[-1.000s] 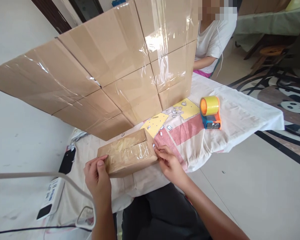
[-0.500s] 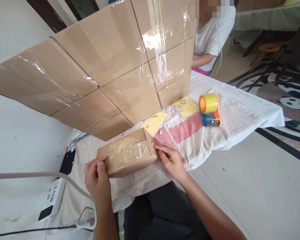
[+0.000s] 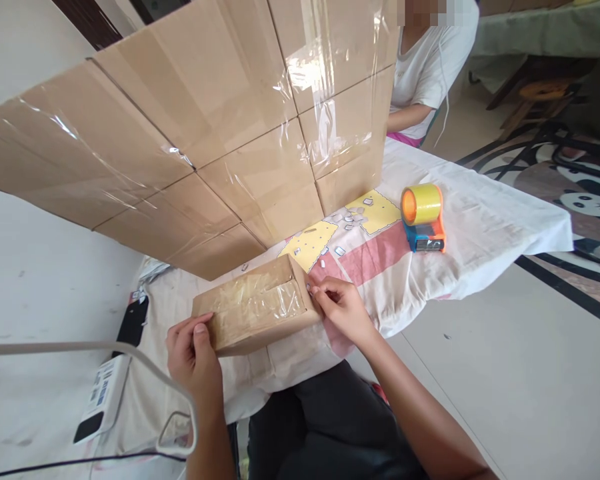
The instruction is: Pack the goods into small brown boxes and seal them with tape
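Observation:
A small cardboard box lies on the table in front of me, with clear tape over its top. My left hand grips the box's left end, the thumb and fingers closed at the corner. At the opposite end, my right hand is closed in a pinch against the end face. A tiny pale bit shows by those fingertips, too small to name. Just beyond the right hand, several small white pieces are scattered on the tablecloth.
A tall wall of taped cardboard boxes stands behind the small box. A tape dispenser with a yellow roll sits to the right. A power strip and a pale curved tube are at left. Another person sits beyond the table.
The right hand's pinching fingers have shifted slightly at the box's end, and the pale bit there shows less. The left hand and the box keep their places.

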`<state>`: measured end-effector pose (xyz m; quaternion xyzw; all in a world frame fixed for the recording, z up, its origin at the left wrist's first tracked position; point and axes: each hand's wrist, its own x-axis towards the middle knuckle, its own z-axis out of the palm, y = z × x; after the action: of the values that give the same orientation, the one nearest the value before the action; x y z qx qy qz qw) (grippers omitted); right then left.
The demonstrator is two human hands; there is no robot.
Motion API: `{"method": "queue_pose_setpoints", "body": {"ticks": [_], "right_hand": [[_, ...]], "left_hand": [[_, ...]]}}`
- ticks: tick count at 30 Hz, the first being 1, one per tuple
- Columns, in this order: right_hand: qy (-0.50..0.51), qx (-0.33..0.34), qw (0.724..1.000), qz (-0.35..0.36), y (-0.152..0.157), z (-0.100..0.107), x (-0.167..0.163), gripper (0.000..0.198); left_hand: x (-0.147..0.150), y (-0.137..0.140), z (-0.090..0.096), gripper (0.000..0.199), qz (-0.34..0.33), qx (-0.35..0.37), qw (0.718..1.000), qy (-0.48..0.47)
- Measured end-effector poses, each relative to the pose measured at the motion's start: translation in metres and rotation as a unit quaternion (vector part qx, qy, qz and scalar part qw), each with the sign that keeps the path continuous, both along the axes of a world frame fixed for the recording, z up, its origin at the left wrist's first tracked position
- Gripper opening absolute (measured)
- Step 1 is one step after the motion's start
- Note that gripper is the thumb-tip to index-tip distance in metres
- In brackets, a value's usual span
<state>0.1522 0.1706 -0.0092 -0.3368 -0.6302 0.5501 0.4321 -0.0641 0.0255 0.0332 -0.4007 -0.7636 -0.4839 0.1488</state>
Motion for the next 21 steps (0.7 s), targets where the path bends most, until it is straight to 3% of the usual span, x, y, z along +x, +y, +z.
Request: {"method": "queue_pose_setpoints", "body": {"ticks": [5, 9, 13, 17, 21], "right_hand": [[0.023, -0.024, 0.998, 0.045, 0.004, -0.005, 0.001, 0.028], [0.077, -0.075, 0.993, 0.039, 0.003, -0.013, -0.005, 0.016], [0.107, -0.105, 0.989, 0.008, -0.005, -0.018, -0.011, 0.018], [0.141, -0.162, 0.976, 0.025, -0.012, -0.021, -0.016, 0.021], [0.133, -0.16, 0.978, 0.001, -0.017, -0.026, -0.019, 0.025]], "left_hand": [[-0.002, -0.001, 0.0, 0.029, -0.009, -0.007, 1.0, 0.007], [-0.004, -0.002, 0.0, 0.027, -0.017, -0.021, 1.0, 0.011], [-0.007, -0.005, 0.0, 0.028, -0.015, -0.039, 0.999, 0.01], [-0.014, -0.009, -0.002, 0.028, -0.03, -0.085, 0.995, 0.034], [-0.015, -0.01, -0.001, 0.028, -0.031, -0.093, 0.994, 0.04]]}}
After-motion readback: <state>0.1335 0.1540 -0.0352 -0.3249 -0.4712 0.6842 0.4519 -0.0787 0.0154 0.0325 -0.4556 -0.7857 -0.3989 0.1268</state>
